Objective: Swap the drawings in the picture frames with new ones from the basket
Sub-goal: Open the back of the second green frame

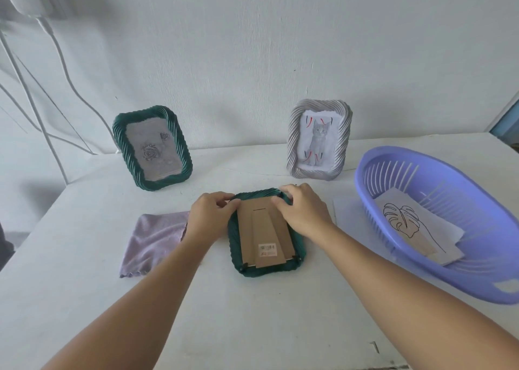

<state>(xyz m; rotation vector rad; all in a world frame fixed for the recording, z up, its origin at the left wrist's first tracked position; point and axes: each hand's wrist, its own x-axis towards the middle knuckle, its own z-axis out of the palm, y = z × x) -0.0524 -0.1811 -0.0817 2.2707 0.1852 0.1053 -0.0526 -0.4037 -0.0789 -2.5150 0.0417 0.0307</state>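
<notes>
Hands first: the left hand point(209, 215) and right hand point(302, 212) each keep a narrow grip, fingertips pinching the far edge of the brown cardboard backing point(264, 237) on the dark green ribbed picture frame point(295, 260) lying face-down at centre of the white tabletop point(224, 313). Backing apparently not yet out; the leaf line drawing point(404, 223) waits in the lilac plastic basket point(477, 279) at right, so the swap looks barely begun.

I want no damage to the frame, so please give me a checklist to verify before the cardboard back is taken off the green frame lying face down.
1. Face-down green frame lies flat on the table: ok.
2. Left hand and right hand both at its far edge: ok.
3. Near-edge clips turned clear of the cardboard back: cannot tell.
4. Far-edge clips: cannot tell, fingers cover them.
5. New leaf drawing ready in the purple basket: ok.
6. Purple cloth clear of the frame: ok.
</notes>
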